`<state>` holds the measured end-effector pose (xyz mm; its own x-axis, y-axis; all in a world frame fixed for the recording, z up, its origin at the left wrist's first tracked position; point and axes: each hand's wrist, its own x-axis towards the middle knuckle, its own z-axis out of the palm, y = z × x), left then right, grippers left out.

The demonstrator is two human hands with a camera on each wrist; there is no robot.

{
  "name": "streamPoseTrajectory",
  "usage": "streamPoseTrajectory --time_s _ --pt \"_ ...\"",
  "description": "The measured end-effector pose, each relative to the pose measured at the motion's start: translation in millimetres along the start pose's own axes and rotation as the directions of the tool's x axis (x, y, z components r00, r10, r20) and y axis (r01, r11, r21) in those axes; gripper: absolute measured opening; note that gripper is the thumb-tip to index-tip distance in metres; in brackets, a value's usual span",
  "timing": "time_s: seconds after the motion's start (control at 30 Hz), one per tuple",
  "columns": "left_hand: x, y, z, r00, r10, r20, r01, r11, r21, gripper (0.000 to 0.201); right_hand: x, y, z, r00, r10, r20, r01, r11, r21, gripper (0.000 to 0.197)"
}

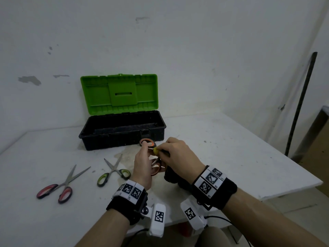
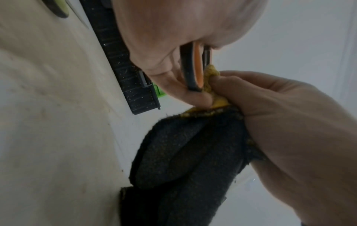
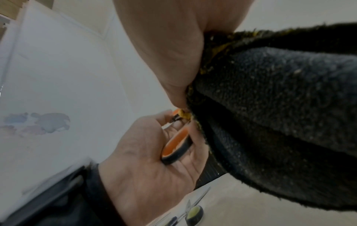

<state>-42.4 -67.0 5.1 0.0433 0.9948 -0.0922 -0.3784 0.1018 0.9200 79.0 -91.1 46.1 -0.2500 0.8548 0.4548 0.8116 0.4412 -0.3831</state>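
Nappy matt dark cloth, linty, with a rough yellow face. Smooth orange-and-black plastic on the handles of the orange-handled scissors. Dusty matt black plastic for the toolbox, faintly glossy green plastic for its lid. Dull bare metal blades on the red-handled scissors and green-handled scissors. Matt white table, stained, scuffed.

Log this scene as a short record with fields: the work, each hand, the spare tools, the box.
work: wiping the orange-and-black-handled metal scissors with a dark fuzzy cloth with a yellow face
left grip: holds the scissors by their handles, one finger through the upper loop
right grip: pinches the cloth's yellow part against a handle
spare tools: red-handled scissors and green-handled scissors, both lying on the white table with blades apart
box: black plastic toolbox, green lid raised, beyond the hands
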Motion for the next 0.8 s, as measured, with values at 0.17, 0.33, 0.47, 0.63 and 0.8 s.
streamPoseTrajectory --time_s 0.17,0.33,0.47,0.63,0.8 --pt "-4 -5 2 0.997 0.079 -0.012 -0.078 0.992 0.103 0.052 -1 -3 -2 0.999 -0.021 0.036 0.023 0.998 -0.061 0.017" --pt "-3 -9 2 0.994 0.104 -0.026 -0.102 0.993 0.051 0.051 0 -5 -2 0.997 -0.017 0.080 0.025 0.995 -0.099 0.020" --pt "-4 -11 3 0.994 0.110 -0.007 -0.109 0.991 0.072 0.051 1 -5 -3 0.996 -0.027 0.085 0.037 0.992 -0.117 0.020" --pt "-5 -12 4 0.993 0.112 -0.022 -0.110 0.992 0.068 0.051 -3 -7 -1 0.995 -0.025 0.100 0.039 0.989 -0.145 0.021" --pt "-6 -12 5 0.994 0.109 -0.023 -0.106 0.989 0.100 0.050 -2 -9 -1 0.997 -0.017 0.080 0.028 0.990 -0.141 0.021"
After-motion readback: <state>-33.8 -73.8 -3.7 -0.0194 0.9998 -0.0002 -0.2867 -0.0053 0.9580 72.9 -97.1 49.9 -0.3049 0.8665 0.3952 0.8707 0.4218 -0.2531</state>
